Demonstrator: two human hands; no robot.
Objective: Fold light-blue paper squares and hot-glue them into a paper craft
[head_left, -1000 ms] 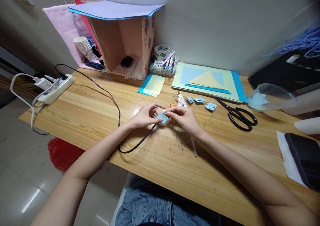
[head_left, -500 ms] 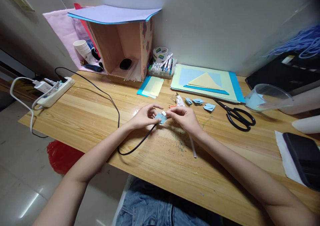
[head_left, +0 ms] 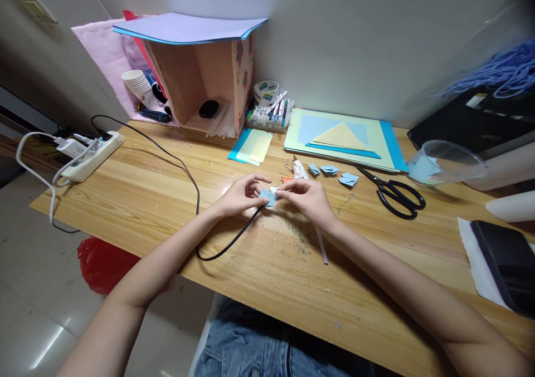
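Note:
A small light-blue paper piece (head_left: 268, 197) is pinched between my two hands above the middle of the wooden table (head_left: 125, 176). My left hand (head_left: 242, 193) grips its left side with thumb and fingers closed. My right hand (head_left: 307, 196) pinches its right side. Just behind my hands lies a glue gun (head_left: 298, 170) whose black cord (head_left: 196, 187) runs left to a power strip (head_left: 90, 150). Several folded blue paper bits (head_left: 332, 172) lie beside the glue gun.
Black scissors (head_left: 395, 194) lie to the right, by a clear plastic bowl (head_left: 445, 162). Coloured paper sheets (head_left: 343, 137), a marker box (head_left: 270, 112), tape roll (head_left: 266, 90) and cardboard box (head_left: 200, 82) stand along the wall. A black tablet (head_left: 505, 265) lies at the right edge. A glue stick (head_left: 322, 246) rests near my right wrist.
Both hands have stayed in place, their fingers working the blue paper piece a little closer together. The view has shifted slightly.

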